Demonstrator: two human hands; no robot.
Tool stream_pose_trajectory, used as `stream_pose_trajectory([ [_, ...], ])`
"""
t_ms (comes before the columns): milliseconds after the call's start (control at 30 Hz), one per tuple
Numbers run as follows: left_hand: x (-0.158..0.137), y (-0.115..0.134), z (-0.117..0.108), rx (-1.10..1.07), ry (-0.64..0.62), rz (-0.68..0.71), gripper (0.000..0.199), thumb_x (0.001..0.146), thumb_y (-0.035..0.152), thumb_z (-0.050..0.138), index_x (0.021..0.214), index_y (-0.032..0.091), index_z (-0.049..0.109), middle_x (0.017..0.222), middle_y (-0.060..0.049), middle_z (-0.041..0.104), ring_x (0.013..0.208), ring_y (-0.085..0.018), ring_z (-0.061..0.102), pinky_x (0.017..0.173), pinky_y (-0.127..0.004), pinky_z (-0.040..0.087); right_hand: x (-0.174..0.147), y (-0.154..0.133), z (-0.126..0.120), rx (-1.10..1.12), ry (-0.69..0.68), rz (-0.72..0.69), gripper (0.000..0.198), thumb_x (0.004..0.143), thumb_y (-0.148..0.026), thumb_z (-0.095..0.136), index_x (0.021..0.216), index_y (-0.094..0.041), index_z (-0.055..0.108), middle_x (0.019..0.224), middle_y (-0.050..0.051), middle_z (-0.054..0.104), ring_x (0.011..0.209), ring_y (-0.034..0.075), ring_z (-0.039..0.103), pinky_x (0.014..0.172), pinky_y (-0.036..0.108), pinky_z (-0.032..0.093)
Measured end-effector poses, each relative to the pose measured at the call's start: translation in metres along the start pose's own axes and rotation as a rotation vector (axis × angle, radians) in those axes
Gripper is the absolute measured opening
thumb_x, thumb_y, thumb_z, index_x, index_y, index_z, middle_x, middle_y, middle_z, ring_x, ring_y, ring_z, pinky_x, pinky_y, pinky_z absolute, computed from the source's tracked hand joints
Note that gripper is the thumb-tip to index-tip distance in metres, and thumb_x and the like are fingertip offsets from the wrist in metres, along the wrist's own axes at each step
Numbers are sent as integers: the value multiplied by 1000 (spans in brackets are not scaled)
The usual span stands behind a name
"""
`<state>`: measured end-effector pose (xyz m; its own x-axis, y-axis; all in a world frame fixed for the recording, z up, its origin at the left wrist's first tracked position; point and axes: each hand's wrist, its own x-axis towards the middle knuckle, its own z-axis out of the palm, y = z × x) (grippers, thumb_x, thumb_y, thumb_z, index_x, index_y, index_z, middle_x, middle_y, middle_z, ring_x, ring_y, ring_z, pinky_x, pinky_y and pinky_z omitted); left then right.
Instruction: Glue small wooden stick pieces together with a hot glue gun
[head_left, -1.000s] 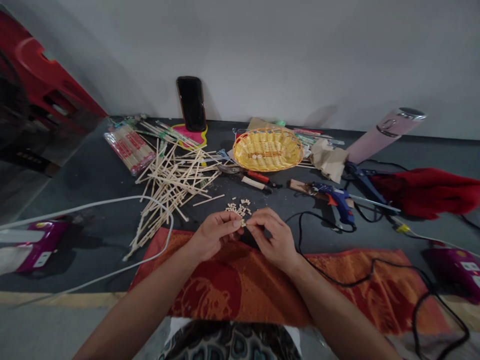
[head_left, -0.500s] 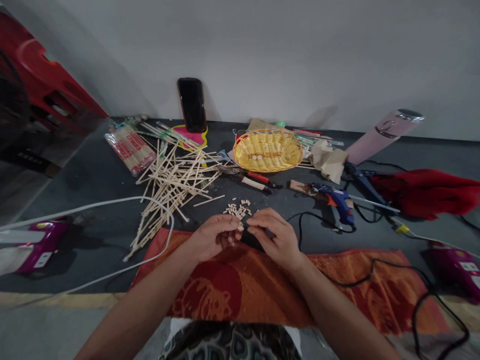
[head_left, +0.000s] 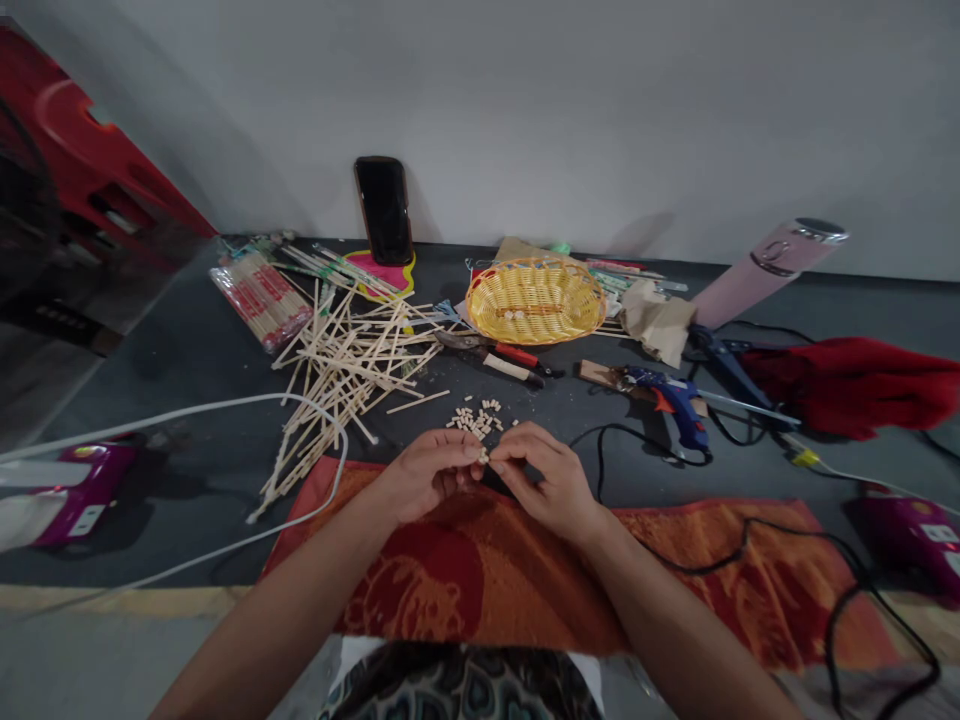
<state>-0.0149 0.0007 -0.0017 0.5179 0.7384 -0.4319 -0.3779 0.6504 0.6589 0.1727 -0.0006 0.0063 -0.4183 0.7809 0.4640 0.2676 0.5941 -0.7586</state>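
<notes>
Head view of two bare hands meeting just in front of a loose heap of short cut pieces (head_left: 471, 418) on the dark surface (head_left: 187, 420); the left hand (head_left: 431, 475) pinches a small pale workpiece (head_left: 483, 456) between thumb and forefinger, its remaining fingers curled beneath; the right hand (head_left: 547, 480) is narrowed to a fingertip pinch at the near side of the same workpiece, though whether it grips a separate piece is too small to tell. The workpiece sits between the two hands, above the edge of an orange-red towel (head_left: 540, 570); a heap of slender pale sticks (head_left: 352, 360) lies to the left, pliers (head_left: 510, 368) and a yellow woven basket (head_left: 559, 322) lie beyond, and a blue glue gun (head_left: 679, 400) rests to the right. Handling, by judgement: the workpiece looks like wood, hence very light and stiff, with little slip when dry; any joints in it may be fragile; it is best held by its outer sides, with fingertips only, under light pressure, leaving the facing edge exposed.
</notes>
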Motion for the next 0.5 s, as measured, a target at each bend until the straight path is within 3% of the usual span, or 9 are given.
stream_pose_trajectory([
  [500,0,0,0,26,12,-2,17,71,26,73,74,10,67,64,-3,62,53,-6,51,52,-18,37,-1,2,0,5,-5,2,10,86,-12,56,90,-20,61,84,4,61,82,15,59,75,30,51],
])
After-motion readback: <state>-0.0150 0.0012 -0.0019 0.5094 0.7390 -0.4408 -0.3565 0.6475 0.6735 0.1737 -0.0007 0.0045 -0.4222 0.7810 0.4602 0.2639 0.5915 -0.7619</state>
